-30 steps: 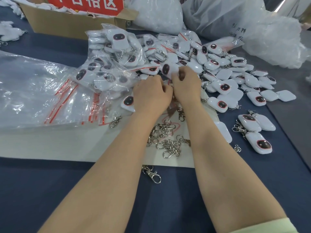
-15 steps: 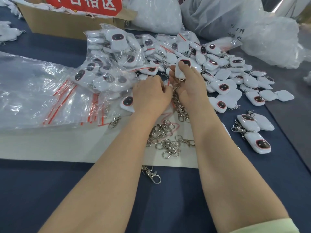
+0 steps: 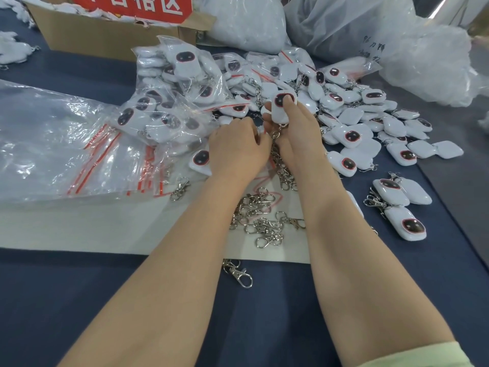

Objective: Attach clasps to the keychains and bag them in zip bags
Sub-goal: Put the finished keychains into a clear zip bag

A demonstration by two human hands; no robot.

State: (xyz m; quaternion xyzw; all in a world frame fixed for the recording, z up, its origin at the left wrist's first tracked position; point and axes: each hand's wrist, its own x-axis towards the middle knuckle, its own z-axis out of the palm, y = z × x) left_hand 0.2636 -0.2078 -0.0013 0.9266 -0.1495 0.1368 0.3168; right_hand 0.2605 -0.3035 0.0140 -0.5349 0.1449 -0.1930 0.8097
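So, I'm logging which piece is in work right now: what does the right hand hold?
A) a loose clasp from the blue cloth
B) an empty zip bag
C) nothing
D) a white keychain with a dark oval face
D: the right hand grips a white keychain, dark oval face up, with its chain hanging down beside the left hand.

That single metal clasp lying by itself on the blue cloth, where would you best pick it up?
I'd pinch the lone clasp across its narrow middle, between ring and hook, coming from straight above. It lies flat on the blue cloth, apart from the clasp pile, so both long sides look free.
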